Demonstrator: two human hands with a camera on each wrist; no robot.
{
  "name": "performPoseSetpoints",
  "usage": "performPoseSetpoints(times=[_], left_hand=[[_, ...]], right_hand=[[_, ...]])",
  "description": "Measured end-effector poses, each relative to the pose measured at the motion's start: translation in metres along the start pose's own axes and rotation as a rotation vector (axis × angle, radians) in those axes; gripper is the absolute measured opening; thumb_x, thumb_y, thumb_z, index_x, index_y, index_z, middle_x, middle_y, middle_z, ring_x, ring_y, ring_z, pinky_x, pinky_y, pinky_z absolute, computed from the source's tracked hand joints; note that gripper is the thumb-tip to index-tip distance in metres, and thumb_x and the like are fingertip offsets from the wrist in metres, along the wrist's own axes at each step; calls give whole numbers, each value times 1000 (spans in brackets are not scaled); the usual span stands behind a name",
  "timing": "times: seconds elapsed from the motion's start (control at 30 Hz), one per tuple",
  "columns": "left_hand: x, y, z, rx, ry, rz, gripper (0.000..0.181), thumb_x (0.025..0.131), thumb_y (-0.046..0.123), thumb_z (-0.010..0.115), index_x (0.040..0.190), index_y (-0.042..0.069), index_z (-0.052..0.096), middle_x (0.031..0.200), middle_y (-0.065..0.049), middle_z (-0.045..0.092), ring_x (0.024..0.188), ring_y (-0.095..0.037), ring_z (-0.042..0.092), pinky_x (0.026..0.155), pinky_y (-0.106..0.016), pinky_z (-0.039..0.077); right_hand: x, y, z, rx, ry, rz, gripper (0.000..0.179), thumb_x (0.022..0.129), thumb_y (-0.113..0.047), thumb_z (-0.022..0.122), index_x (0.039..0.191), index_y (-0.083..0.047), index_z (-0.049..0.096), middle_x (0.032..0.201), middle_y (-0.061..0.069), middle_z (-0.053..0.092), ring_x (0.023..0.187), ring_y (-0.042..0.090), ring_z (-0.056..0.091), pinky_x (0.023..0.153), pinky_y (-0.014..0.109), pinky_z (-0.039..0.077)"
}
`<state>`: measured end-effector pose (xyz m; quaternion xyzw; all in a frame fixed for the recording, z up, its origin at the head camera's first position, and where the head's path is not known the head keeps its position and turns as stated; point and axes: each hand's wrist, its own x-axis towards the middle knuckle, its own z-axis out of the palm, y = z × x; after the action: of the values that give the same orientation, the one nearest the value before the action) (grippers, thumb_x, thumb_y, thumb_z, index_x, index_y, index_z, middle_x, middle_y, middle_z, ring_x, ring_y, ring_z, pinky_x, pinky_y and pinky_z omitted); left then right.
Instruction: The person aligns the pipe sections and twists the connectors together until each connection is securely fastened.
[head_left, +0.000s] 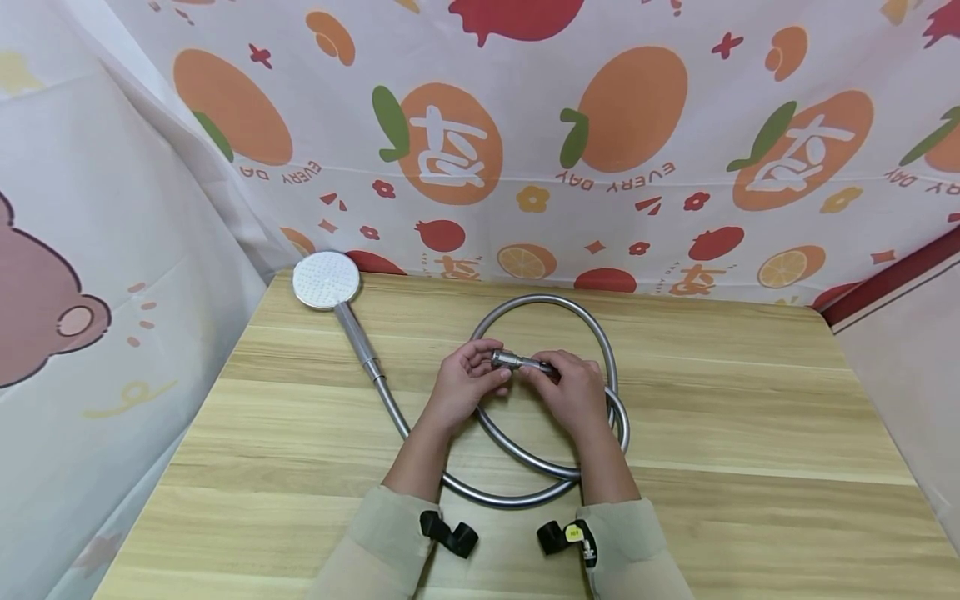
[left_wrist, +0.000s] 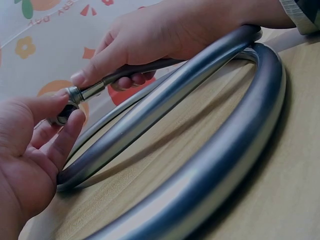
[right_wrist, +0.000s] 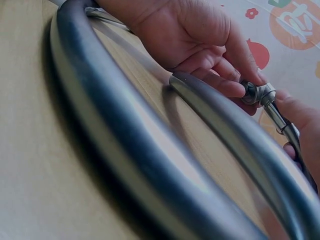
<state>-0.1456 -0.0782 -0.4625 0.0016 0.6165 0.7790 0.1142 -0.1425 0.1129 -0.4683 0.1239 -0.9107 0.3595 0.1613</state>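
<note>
A grey metal shower hose [head_left: 525,502] lies in loops on the wooden table. Its free end carries a shiny metal connector nut [head_left: 506,359], raised above the table between the hands. My left hand [head_left: 463,385] pinches this nut between thumb and fingers; in the left wrist view the nut [left_wrist: 73,95] sits at an angle to the hose end. My right hand [head_left: 567,388] grips the hose just behind the nut, its thumb close to the fitting in the right wrist view. A round shower head [head_left: 326,280] with a grey handle [head_left: 356,335] lies at the far left, joined to the hose.
The wooden table [head_left: 750,400] reaches back to a fruit-patterned cloth [head_left: 532,200]. Another cloth with a pink cartoon figure [head_left: 45,300] hangs at the left. Hose loops lie around and under both forearms. A dark red edge [head_left: 892,279] stands at the right.
</note>
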Motion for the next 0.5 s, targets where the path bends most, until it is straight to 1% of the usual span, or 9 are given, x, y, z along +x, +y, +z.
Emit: performPoseSetpoints(times=[0.13,0.23,0.4,0.5], left_hand=[[0,-1,0,2,7,6,48,86,-8,69,131,-7,52,109,-13,65,89,-18,69,73,-34,62],[1,-2,0,3,14,9,47,87,-7,69,130,-7,52,109,-13,65,89,-18,69,71,-33,62],[1,-2,1,9,22,4,46,87,-7,69,130,-7,53,109,-13,65,88,-17,69,72,-34,62],[1,-1,2,9,21,6,47,87,-7,69,130,-6,53,107,-12,66,87,-17,69,73,-34,62]], right_hand=[[0,1,0,15,0,5,35,84,-42,77,109,-18,72,79,-3,69,68,13,61,71,31,36],[0,2,1,26,5,-3,41,80,-42,80,112,-18,70,73,-5,64,62,10,54,70,30,35],[0,2,2,16,18,-28,31,80,-39,81,101,-17,73,83,-3,71,68,11,60,69,31,34],[0,2,2,-6,5,-18,29,82,-40,78,101,-17,74,87,-1,73,73,14,63,69,31,34]])
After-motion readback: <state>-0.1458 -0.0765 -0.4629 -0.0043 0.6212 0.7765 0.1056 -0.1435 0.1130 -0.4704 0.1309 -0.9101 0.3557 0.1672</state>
